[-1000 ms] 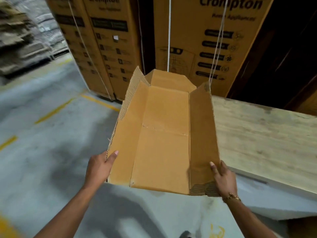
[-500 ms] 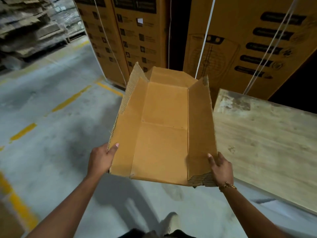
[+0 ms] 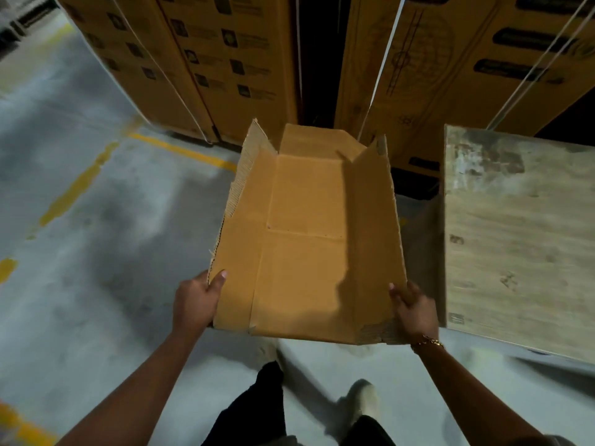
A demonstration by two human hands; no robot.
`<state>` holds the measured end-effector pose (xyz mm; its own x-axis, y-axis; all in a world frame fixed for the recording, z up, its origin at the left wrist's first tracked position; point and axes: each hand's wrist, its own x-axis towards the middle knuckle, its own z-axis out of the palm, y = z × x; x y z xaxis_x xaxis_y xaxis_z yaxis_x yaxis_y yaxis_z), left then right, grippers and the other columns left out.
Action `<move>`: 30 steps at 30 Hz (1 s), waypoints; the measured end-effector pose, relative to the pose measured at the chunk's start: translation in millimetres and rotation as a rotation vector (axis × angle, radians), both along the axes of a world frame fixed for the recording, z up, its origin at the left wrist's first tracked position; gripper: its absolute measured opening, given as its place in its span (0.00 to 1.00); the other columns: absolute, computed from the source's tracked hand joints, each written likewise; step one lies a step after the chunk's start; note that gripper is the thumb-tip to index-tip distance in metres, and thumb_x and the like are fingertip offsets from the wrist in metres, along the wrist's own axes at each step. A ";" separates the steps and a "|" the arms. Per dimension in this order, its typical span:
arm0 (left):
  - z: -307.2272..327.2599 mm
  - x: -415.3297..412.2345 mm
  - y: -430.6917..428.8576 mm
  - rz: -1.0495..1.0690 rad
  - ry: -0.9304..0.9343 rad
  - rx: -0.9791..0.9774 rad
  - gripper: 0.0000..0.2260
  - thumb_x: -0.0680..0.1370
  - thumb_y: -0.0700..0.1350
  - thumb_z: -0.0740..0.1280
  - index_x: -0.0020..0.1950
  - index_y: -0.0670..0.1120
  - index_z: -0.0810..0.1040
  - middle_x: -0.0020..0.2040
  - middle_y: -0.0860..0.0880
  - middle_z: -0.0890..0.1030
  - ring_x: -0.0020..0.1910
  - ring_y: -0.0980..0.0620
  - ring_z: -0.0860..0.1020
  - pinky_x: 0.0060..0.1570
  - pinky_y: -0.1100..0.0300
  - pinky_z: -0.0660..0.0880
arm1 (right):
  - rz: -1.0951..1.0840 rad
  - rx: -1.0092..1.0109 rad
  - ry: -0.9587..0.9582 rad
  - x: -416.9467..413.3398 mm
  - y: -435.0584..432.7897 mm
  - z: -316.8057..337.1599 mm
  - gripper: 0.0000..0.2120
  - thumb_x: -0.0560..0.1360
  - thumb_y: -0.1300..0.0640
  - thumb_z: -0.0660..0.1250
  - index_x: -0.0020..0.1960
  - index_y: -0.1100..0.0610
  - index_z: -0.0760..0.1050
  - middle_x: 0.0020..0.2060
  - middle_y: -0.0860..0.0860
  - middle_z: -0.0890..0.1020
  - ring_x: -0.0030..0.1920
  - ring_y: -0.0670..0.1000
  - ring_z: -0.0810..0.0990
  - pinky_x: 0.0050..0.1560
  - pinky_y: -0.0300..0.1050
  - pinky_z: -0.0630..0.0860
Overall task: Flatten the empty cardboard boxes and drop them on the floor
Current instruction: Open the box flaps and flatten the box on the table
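Below the hands, dark trouser legs [image 3: 257, 410] and a pale shoe [image 3: 363, 400] stand on the grey concrete floor [image 3: 96, 317]. The left hand [image 3: 196, 304] and right hand [image 3: 415, 313] each pinch a near corner of the opened-out brown cardboard box [image 3: 306, 236], thumbs on its inner face, holding it in the air between them. Just right of the right hand lies a pale wooden tabletop [image 3: 515, 236]. Beyond the box stand tall printed brown cartons [image 3: 225, 59].
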<state>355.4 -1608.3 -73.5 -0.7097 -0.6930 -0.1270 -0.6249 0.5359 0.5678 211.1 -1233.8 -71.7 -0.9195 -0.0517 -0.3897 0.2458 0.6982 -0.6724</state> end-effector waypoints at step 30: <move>-480.1 -134.2 -166.1 -0.199 -0.427 0.165 0.15 0.80 0.53 0.66 0.53 0.41 0.78 0.48 0.40 0.81 0.46 0.41 0.78 0.48 0.51 0.73 | -0.268 0.076 -0.408 -70.5 -112.9 -474.1 0.20 0.79 0.53 0.66 0.69 0.57 0.72 0.57 0.58 0.81 0.54 0.60 0.79 0.57 0.58 0.76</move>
<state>221.3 -1774.4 -553.6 -0.6867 -0.4960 -0.5315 -0.7150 0.5928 0.3705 140.6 -1346.7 -545.9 -0.6684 0.2082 -0.7141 0.6560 0.6175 -0.4340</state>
